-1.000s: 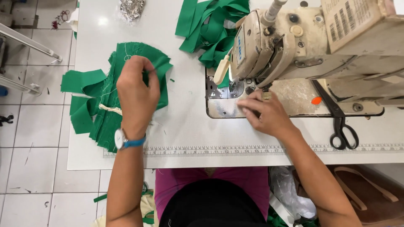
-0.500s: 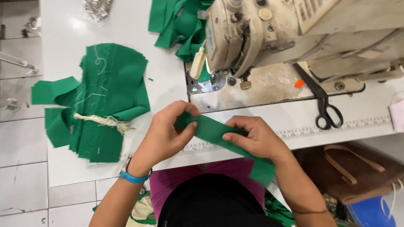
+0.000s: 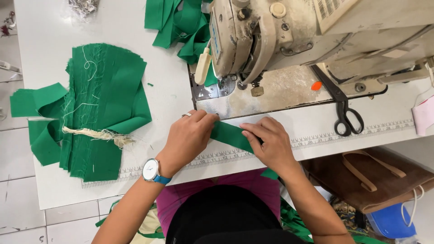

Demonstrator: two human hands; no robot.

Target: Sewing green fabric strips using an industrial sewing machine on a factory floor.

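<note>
A narrow green fabric strip (image 3: 230,134) lies across the front edge of the white table (image 3: 49,190), just before the sewing machine's needle plate (image 3: 212,92). My left hand (image 3: 190,138), with a ring and a blue-strapped watch, pinches the strip's upper end. My right hand (image 3: 269,142) presses flat on its lower part, and the strip's tail hangs off the table edge. The beige sewing machine (image 3: 289,36) stands right behind both hands.
A stack of green fabric pieces (image 3: 97,104) tied with pale string lies at the left. More green cloth (image 3: 176,27) is heaped behind the machine. Black scissors (image 3: 343,110) rest at the right. A brown bag (image 3: 375,178) sits under the table.
My left hand left the fabric stack and my right hand left the needle plate. Both came together on a green strip and carried it up onto the table edge.
</note>
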